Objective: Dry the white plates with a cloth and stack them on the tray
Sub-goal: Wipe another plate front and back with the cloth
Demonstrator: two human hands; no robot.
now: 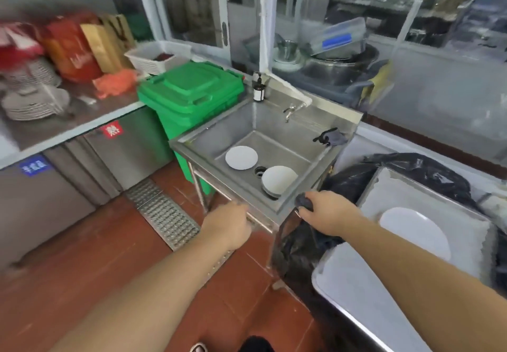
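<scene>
my right hand (326, 211) grips a dark cloth (304, 203) at the sink (277, 121) rim, left hand (229, 224) at the front edge, fingers hidden so can't tell its state, two white plates (241, 157) in the sink, one plate (414, 231) on the tray (428, 195) on my right

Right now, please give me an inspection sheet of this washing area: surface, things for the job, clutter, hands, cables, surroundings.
Surface: steel sink, basin looks drained.
Job's things: single white plate lies flat in the basin; plate stack beside the drain; one dried plate on the tray at right.
Clutter: dark glove on the sink rim; soap dispenser at the back corner.
Hands: left hand at the sink's front edge, holding nothing visible; right hand grips a dark cloth.
Cables: nothing seen.
Surroundings: green bin left of the sink; black bag below the right hand.
</scene>
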